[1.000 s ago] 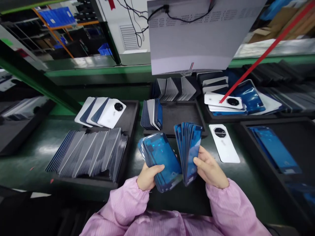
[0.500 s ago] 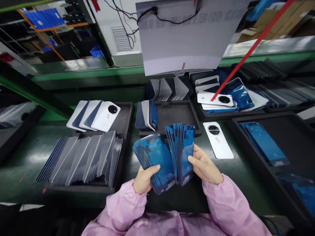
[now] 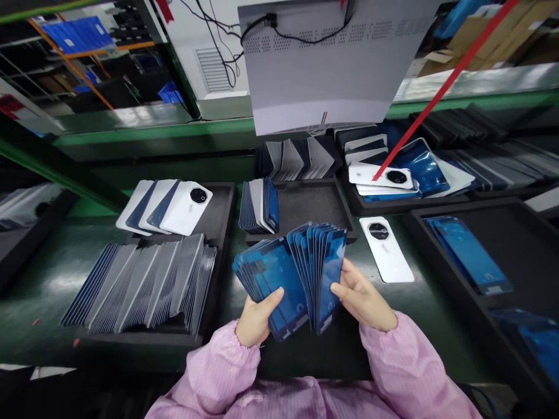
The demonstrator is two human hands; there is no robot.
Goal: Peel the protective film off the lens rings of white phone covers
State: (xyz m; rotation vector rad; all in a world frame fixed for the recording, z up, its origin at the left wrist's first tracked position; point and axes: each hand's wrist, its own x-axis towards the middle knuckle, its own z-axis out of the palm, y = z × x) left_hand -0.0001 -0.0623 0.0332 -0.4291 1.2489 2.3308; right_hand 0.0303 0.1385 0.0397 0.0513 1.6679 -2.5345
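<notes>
Gripping the fanned blue phone panels [image 3: 290, 273], your left hand [image 3: 255, 319] clamps their near-left corner. Your right hand [image 3: 362, 299] pinches the right edge.

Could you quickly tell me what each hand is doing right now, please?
Left hand: closed on a fanned stack of blue-filmed panels.
Right hand: closed on a second blue stack.

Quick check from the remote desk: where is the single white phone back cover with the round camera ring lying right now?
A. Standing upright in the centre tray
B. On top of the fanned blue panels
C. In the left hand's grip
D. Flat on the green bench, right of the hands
D: the single white back cover lies flat on the green bench, apart from the right hand, which with the left hand holds only the fanned blue panels.
</notes>
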